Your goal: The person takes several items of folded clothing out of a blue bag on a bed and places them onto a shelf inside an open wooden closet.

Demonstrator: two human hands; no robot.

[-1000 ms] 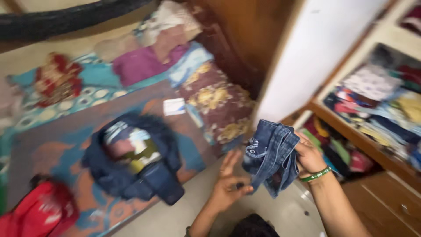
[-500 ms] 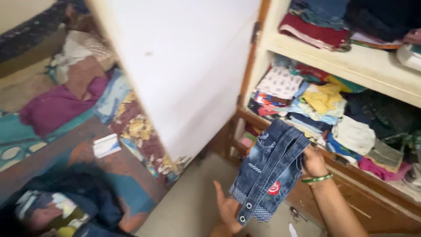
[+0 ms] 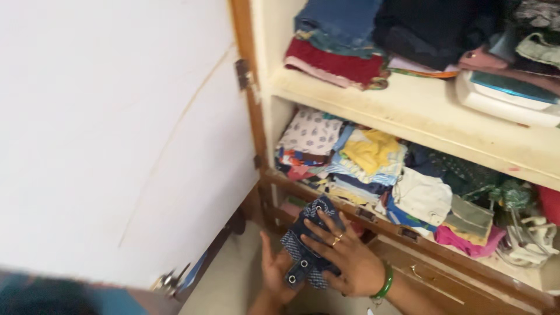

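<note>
- White laminate fills the left half of the frame: the open wardrobe door point(image 3: 116, 134), hinged along the wooden frame at centre.
- Cream shelves point(image 3: 408, 111) take the right half; the middle one is crammed with folded clothes point(image 3: 373, 157), and darker stacks sit on the one above.
- Denim, folded small, is what you hold: the garment point(image 3: 306, 248) sits low and centre, in front of the wardrobe's lower edge, with its long axis running from a snap-studded end at lower left up toward the middle shelf.
- Your right hand point(image 3: 344, 256) lies flat on top of the garment, fingers spread and pointing up-left, with a green bangle point(image 3: 385, 283) at the wrist. It is the hand nearer the shelves.
- Your left hand point(image 3: 273, 271) cups the garment from beneath, palm up, so the denim is pressed between both hands.
</note>
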